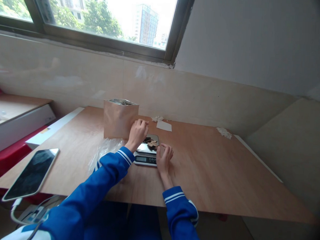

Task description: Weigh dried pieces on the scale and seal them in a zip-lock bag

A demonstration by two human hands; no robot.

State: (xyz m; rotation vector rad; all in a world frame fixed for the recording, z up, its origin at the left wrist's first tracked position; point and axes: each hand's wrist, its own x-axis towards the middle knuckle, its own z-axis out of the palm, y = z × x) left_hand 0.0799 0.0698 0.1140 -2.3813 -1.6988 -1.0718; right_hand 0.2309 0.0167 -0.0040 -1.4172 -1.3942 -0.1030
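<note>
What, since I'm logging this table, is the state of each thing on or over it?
Bag, upright, open at top
Plastic, crumpled
Scale, loaded with dark and tan pieces; reading too small to tell
Device, screen dark, cable plugged in
Card, lying flat
Left hand, fingers curled, near the bag
Right hand, fingers bent, by the scale's right edge

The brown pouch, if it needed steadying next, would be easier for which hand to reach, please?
Probably the left hand: it appears at the right edge of the brown pouch, whereas the right hand is farther off, by the right side of the scale.
</note>
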